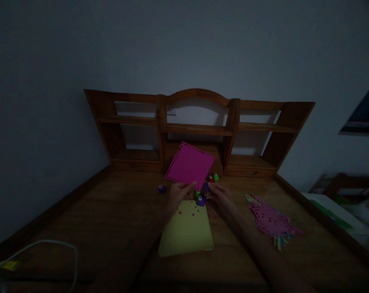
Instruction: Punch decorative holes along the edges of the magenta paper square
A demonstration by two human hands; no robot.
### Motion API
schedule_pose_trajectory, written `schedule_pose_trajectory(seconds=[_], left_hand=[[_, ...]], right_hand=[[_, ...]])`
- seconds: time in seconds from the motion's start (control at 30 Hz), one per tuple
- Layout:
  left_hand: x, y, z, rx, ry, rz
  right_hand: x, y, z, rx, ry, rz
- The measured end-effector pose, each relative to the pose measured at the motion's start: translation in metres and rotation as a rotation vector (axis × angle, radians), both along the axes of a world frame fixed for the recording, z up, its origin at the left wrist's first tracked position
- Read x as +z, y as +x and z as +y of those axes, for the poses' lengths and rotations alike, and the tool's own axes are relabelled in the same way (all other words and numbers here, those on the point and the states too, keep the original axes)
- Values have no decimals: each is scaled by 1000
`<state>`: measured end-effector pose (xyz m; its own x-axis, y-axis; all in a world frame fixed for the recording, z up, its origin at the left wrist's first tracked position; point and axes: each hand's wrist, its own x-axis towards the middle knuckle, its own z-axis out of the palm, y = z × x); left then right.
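My left hand pinches the lower edge of a magenta paper sheet and holds it up; small holes run along the sheet's borders. My right hand grips a small purple paper punch at the sheet's bottom corner. Below both hands lies a yellow sheet dotted with tiny pink cut-outs. A purple and green punch sits on its top edge.
Another purple punch lies to the left, red and green punches behind the hands. A pile of punched coloured papers lies at right. A wooden shelf unit backs the wooden desk. A white cable curls at front left.
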<state>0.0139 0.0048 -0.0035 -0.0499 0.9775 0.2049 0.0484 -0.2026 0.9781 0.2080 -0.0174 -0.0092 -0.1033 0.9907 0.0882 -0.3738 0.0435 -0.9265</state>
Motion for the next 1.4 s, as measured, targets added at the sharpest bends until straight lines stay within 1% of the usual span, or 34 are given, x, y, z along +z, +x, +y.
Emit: schedule_pose_trajectory(seconds=[0.2, 0.4, 0.53, 0.63, 0.73, 0.9, 1.03, 1.13, 1.3, 1.4], left_hand=[[5, 3, -5, -9, 22, -31], [8, 4, -8, -12, 42, -42], [11, 5, -11, -33, 45, -55], [11, 5, -12, -71, 68, -60], [10, 6, -12, -113, 82, -38], [8, 5, -9, -115, 77, -18], [6, 4, -9, -191, 61, -32], [2, 5, -10, -225, 69, -39], [-4, 5, -6, -219, 109, -20], [-5, 6, -6, -200, 123, -1]], right_hand=[[1, -5, -5, 17, -20, -15], [0, -4, -5, 62, -9, -38], [-2, -3, -4, 74, -4, -44], [-4, -3, -3, 71, -4, -51], [-5, -4, -3, 57, -20, -71], [1, -5, -7, 65, -31, -57], [4, -4, -10, 94, -25, -26], [3, -4, -11, 125, -21, -31], [-2, -3, -10, 165, -34, 3], [-3, -4, -11, 163, -57, 26]])
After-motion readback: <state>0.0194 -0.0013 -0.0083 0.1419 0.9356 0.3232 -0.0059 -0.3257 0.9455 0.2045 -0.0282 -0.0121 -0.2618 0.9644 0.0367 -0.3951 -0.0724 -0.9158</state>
